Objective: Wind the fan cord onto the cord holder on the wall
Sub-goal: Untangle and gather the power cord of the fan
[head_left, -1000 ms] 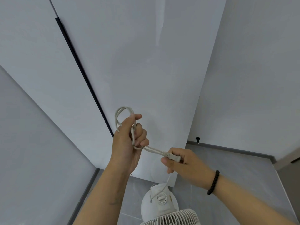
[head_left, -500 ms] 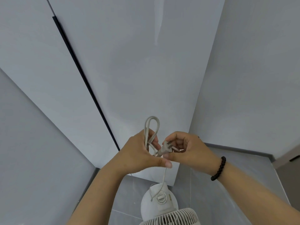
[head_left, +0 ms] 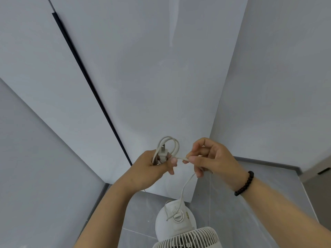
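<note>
White fan (head_left: 176,228), grille at bottom edge, on grey floor. Right hand (head_left: 211,157): fingertips pinched on the fan cord (head_left: 184,187). Left hand (head_left: 152,169): fist closed around coiled loops and plug (head_left: 163,154). Pale wall panels (head_left: 161,77) behind.

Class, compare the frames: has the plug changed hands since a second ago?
Yes. The plug passed from right hand into left hand, leftward toward the dark wall strip.

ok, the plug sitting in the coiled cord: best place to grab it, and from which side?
Probably by the plug body's flat sides, below the prongs, coming from above-right. The prongs point up inside the cord loops, and the left hand wraps the lower end, so only the upper body is exposed. The right hand is nearest.
</note>
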A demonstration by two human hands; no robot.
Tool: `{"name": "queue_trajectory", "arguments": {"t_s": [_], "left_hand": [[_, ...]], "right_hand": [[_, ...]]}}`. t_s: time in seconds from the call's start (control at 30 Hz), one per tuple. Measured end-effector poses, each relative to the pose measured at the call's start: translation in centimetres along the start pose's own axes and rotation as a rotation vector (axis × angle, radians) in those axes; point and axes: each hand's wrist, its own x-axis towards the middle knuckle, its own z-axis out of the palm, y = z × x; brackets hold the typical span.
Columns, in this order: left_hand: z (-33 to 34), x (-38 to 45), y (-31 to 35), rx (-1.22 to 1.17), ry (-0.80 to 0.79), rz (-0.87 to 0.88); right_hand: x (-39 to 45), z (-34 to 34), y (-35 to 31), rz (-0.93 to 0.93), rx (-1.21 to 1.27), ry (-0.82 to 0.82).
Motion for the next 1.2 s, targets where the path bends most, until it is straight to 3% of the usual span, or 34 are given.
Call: {"name": "queue_trajectory", "arguments": {"t_s": [0.17,0.27,0.53,0.67,0.77,0.83,0.97,1.1,1.2], "left_hand": [[-0.2,0.1,-0.6,-0.111,0.034,-0.021],[-0.1,0.1,-1.3,-0.293,0.061,-0.023],[-1.4,0.7,-1.6,-1.434,0.258,0.072],[-1.1,0.5,-0.7,-1.57,0.309,0.081],[-1.1,0.9,-1.6,-1.693,0.391,0.052],[-1.2,1.3,-2.6,-1.719,0.328,0.06],[-1.3,1.6,-3.2,-1.529,0.239,0.009],[-0.4,1.5,-3.4,-0.709,0.384,-0.139],[0.7,1.3,-4.5,-0.305,0.297,-0.2]], "right_hand": [[-0.2,-0.5,2.2,0.07,0.06,-0.086],[-0.3,-0.3,3.1,0.04,0.028,-0.141],[-1.3,0.4,6.3,0.124,-0.037,-0.117],[-1.1,1.2,7.6,0.182,0.071,-0.117],[-0.5,1.9,8.0,0.211,-0.013,-0.063],[-0.1,2.2,8.1,0.232,-0.108,-0.044],[0.4,2.5,8.6,0.283,-0.245,-0.032],[0.8,2.2,8.9,0.319,-0.314,0.009],[1.3,2.2,8.7,0.289,-0.361,-0.001]]}}
